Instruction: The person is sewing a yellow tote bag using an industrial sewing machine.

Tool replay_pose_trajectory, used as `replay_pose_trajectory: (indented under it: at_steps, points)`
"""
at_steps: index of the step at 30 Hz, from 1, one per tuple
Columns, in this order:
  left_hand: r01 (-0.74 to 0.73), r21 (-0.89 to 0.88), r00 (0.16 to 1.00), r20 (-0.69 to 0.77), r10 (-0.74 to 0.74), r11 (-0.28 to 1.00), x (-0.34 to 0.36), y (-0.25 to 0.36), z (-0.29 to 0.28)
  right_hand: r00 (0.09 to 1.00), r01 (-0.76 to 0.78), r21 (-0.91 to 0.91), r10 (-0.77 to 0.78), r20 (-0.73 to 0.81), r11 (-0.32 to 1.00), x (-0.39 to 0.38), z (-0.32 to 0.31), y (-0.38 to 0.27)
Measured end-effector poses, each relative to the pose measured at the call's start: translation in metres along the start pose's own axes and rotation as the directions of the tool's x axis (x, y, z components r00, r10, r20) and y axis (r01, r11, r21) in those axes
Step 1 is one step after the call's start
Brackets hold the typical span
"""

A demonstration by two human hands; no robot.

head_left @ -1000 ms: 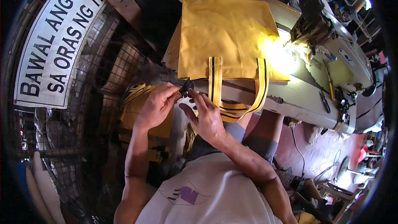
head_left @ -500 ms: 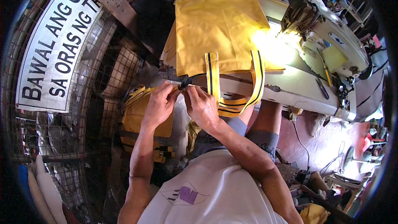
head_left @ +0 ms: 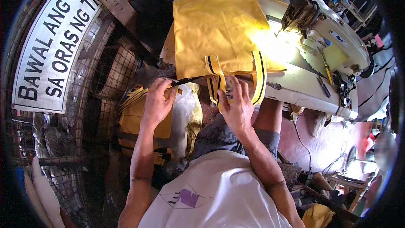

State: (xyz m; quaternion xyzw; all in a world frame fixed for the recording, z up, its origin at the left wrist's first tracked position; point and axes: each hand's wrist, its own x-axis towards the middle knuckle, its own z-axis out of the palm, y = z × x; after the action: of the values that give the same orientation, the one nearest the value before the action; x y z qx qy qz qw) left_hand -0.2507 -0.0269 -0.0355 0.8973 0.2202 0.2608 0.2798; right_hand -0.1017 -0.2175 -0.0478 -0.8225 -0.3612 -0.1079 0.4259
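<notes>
A yellow tote bag point(head_left: 219, 33) lies flat on the sewing table, its open-looped handles point(head_left: 260, 78), yellow with dark stripes, hanging over the near edge. A black strip point(head_left: 185, 81) runs along the bag's near left edge. My left hand point(head_left: 157, 103) pinches the end of that strip between thumb and fingers, left of the bag. Below the bag's near edge, my right hand point(head_left: 237, 107) has its fingers spread among the handles. Its thumb is against the left handle strap, and part of the loop is hidden behind the hand.
A sewing machine point(head_left: 337, 38) with a bright lamp stands at the right. Snips point(head_left: 323, 88) and a yellow-handled tool point(head_left: 327, 69) lie beside it. More yellow bags point(head_left: 143, 120) are stacked at lower left, by a wire mesh wall point(head_left: 90, 80) with a white sign.
My hands have moved apart; the right went rightward to the handles and its fingers opened. The black strip, bunched between both hands before, now stretches out from the left. The handle loop has shifted.
</notes>
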Motion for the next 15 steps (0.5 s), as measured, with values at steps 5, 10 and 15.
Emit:
replay_pose_trajectory:
  at_steps: [5,10,15]
  points:
    - [-0.063,0.001,0.998,-0.025,0.063,0.998,0.004,0.006,0.009,0.995,0.061,0.121,-0.07,0.073,0.991,0.013,0.014,0.009]
    - [-0.037,0.088,0.997,-0.072,0.043,0.995,0.008,0.006,0.011,0.684,-0.689,0.706,0.175,0.709,-0.167,0.028,-0.012,0.007]
    - [-0.006,0.139,0.998,-0.056,0.014,0.99,0.007,0.008,0.018,0.998,0.035,0.138,-0.041,0.045,0.99,0.006,0.016,0.007]
